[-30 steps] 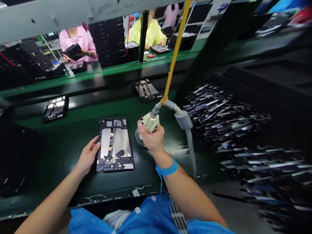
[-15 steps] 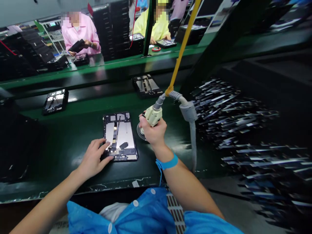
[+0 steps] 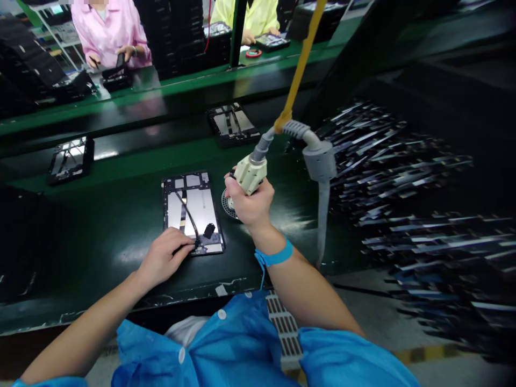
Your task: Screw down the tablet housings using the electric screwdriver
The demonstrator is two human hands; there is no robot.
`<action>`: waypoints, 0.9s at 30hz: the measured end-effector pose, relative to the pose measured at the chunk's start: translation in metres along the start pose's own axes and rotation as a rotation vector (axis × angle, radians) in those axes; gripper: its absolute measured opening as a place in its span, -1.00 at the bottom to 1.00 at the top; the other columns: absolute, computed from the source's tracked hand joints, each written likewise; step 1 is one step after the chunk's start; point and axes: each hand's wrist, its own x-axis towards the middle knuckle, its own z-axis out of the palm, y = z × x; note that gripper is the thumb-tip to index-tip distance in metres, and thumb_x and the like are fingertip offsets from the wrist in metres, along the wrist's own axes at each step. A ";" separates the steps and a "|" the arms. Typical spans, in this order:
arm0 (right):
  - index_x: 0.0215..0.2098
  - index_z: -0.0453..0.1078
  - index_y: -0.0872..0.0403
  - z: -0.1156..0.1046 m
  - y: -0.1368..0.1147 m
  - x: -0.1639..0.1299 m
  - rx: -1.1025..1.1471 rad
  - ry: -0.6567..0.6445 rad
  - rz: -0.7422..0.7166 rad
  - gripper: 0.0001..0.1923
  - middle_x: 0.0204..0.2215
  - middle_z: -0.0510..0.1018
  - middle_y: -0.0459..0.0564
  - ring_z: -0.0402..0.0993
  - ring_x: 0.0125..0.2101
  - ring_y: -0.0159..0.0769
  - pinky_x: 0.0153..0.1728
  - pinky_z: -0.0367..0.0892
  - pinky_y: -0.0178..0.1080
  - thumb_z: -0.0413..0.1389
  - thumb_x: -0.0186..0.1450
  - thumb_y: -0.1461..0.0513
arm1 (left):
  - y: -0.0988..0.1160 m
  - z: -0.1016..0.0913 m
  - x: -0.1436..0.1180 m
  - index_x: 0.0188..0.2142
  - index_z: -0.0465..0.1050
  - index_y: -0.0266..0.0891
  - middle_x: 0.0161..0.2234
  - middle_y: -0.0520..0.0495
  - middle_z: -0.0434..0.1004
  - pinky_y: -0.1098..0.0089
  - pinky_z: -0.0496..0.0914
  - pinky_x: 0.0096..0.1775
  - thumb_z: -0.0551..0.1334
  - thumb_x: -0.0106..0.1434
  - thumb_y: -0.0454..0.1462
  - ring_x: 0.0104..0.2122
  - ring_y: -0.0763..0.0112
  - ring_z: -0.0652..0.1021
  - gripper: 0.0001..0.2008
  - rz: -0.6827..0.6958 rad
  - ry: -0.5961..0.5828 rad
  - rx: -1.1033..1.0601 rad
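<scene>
One opened tablet (image 3: 203, 204) lay lengthwise away from you. Your left hand (image 3: 163, 257) touched its near end, pinch unclear; your right hand (image 3: 253, 207) clasped a tool (image 3: 250, 174).

Left of centre, bare green bench (image 3: 121, 215) leaves a wide passage between the opened tablet (image 3: 203, 201) and the dark stack (image 3: 24, 242) at the left edge; the left forearm (image 3: 116, 295) bars it from below. Right of centre, the yellow strap (image 3: 300, 75), pale tool (image 3: 250, 174) and hanging grey cable (image 3: 322, 215) obstruct reaching toward the heaped strips (image 3: 391, 161).
</scene>
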 end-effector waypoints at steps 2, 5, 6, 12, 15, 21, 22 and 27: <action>-0.20 0.46 -0.02 0.000 0.000 0.000 0.006 -0.004 -0.003 -0.78 -0.34 0.63 -0.08 0.61 -0.35 -0.23 -0.30 0.58 -0.13 0.28 0.27 0.07 | -0.002 0.008 -0.006 -0.13 0.57 -0.18 -0.24 -0.12 0.63 0.24 0.49 -0.13 0.25 0.43 -0.31 -0.20 0.29 0.58 -0.89 0.139 0.033 0.069; -0.21 0.46 -0.01 0.000 0.000 -0.001 0.008 -0.014 -0.002 -0.80 -0.34 0.63 -0.09 0.60 -0.36 -0.25 -0.30 0.57 -0.13 0.28 0.28 0.08 | -0.008 0.011 -0.014 0.00 0.54 -0.18 -0.17 -0.17 0.62 0.18 0.51 -0.09 0.29 0.39 -0.30 -0.14 0.23 0.58 -0.80 0.243 0.004 0.151; -0.21 0.46 -0.01 0.000 -0.001 -0.001 0.006 -0.014 -0.001 -0.80 -0.35 0.62 -0.09 0.59 -0.36 -0.25 -0.31 0.57 -0.14 0.28 0.28 0.08 | -0.010 0.010 -0.015 0.04 0.52 -0.18 -0.14 -0.19 0.62 0.17 0.51 -0.08 0.30 0.39 -0.31 -0.12 0.22 0.59 -0.76 0.265 -0.009 0.168; -0.20 0.46 -0.01 -0.002 -0.002 0.000 0.002 -0.019 0.011 -0.79 -0.34 0.62 -0.08 0.59 -0.35 -0.25 -0.29 0.58 -0.11 0.27 0.29 0.08 | -0.014 0.001 -0.019 0.12 0.46 -0.15 -0.07 -0.17 0.63 0.18 0.51 -0.08 0.27 0.38 -0.40 -0.07 0.21 0.58 -0.66 0.379 -0.047 0.247; -0.20 0.46 -0.01 -0.002 -0.004 0.000 0.005 -0.021 0.011 -0.80 -0.34 0.61 -0.08 0.59 -0.36 -0.25 -0.27 0.59 -0.09 0.26 0.30 0.08 | -0.015 0.001 -0.018 0.11 0.49 -0.14 -0.05 -0.18 0.63 0.16 0.50 -0.08 0.26 0.39 -0.40 -0.05 0.18 0.56 -0.67 0.368 -0.061 0.298; -0.18 0.47 -0.02 -0.003 -0.006 -0.002 0.000 -0.016 0.013 -0.78 -0.32 0.62 -0.06 0.63 -0.33 -0.20 -0.24 0.62 -0.05 0.26 0.30 0.06 | -0.010 0.014 -0.027 0.07 0.54 -0.09 -0.04 -0.21 0.59 0.04 0.48 -0.01 0.30 0.35 -0.34 -0.02 0.11 0.54 -0.68 0.232 -0.004 0.351; -0.18 0.46 -0.03 -0.003 -0.006 -0.002 -0.003 -0.014 0.006 -0.78 -0.31 0.62 -0.05 0.64 -0.31 -0.19 -0.24 0.62 -0.04 0.25 0.31 0.05 | -0.009 0.018 -0.030 0.07 0.54 -0.08 -0.04 -0.21 0.58 -0.02 0.46 0.04 0.30 0.35 -0.35 -0.01 0.10 0.53 -0.68 0.210 0.019 0.363; -0.15 0.44 -0.02 -0.007 -0.003 0.003 -0.028 0.019 -0.003 -0.74 -0.33 0.61 -0.06 0.61 -0.43 -0.26 -0.31 0.61 -0.08 0.23 0.32 0.01 | -0.011 0.029 -0.029 0.01 0.57 -0.05 0.01 -0.20 0.56 -0.35 0.28 0.18 0.26 0.39 -0.33 0.13 -0.04 0.48 -0.76 0.096 0.088 0.394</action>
